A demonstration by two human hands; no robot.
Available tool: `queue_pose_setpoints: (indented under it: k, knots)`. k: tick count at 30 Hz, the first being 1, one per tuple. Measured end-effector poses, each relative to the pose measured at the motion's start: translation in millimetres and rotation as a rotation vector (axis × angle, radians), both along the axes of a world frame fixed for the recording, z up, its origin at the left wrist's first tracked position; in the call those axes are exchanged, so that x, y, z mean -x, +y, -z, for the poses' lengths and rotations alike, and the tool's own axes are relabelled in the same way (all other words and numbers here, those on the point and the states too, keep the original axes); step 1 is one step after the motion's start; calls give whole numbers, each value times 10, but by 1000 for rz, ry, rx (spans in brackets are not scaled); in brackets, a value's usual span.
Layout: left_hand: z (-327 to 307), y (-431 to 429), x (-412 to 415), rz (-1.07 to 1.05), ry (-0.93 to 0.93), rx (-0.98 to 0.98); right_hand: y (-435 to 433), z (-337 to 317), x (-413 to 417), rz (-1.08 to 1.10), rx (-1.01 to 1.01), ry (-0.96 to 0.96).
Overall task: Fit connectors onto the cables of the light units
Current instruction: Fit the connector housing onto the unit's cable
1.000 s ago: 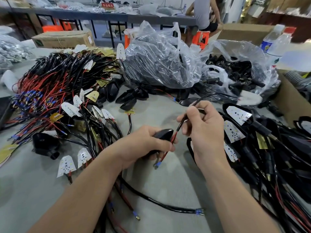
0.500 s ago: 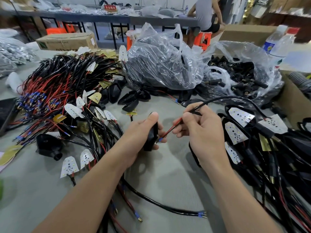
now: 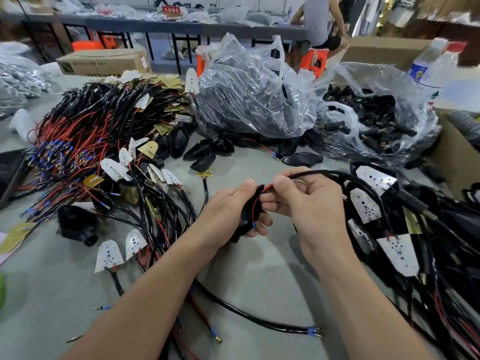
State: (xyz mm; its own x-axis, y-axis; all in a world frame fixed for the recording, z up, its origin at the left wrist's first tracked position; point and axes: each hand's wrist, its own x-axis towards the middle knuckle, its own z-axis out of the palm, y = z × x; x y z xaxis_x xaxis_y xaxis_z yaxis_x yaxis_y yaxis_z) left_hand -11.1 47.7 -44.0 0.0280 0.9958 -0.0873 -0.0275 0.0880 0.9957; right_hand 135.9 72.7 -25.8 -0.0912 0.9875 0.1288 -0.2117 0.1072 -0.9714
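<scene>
My left hand (image 3: 231,209) grips a black plastic connector housing (image 3: 246,216) at the middle of the table. My right hand (image 3: 311,203) pinches a black cable (image 3: 324,174) whose red wire (image 3: 255,201) runs down through the housing. A blue-tipped terminal (image 3: 253,224) pokes out below, by my left fingers. The cable arcs off to the right into a heap of light units with white LED boards (image 3: 374,178). Both hands meet at the housing.
A big tangle of black and red cables with LED boards (image 3: 85,141) fills the left. Loose black housings (image 3: 205,152) lie behind my hands. Two plastic bags of black parts (image 3: 249,94) (image 3: 376,118) stand at the back, a cardboard box (image 3: 457,157) and bottle (image 3: 433,66) at the right.
My left hand has turned the housing upright. The red wire, first hanging loose beside it, now passes through it with its blue tip out below. My right hand has closed in on the housing.
</scene>
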Motion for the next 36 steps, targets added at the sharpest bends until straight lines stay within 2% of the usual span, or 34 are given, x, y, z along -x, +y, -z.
queue_pose_setpoints:
  k: [3,7,11,15,17,24,29,32,36]
  knots:
    - [22,-4,-15,-26,22,-12,-9,-20,28,-36,55,18]
    - [10,-5,-24,-56,93,-77,4,-41,24,9,93,187]
    - [-24,23,-36,-90,-41,4,5,-40,39,-18,152,311]
    - [0,50,-25,-156,-201,66,-19,-27,61,-29,80,109]
    - [28,59,-17,-197,-232,70,-37,-25,60,-46,66,69]
    - [31,71,-28,-235,-139,-38,-36,-69,-2,-147,144,153]
    - [3,61,-25,-313,-161,-132,1,-39,-47,-93,51,-11]
    - [-27,57,-1,-384,-97,-272,12,19,-22,-11,-14,-119]
    - [-48,43,17,-295,-31,-385,4,48,36,38,-46,-116]
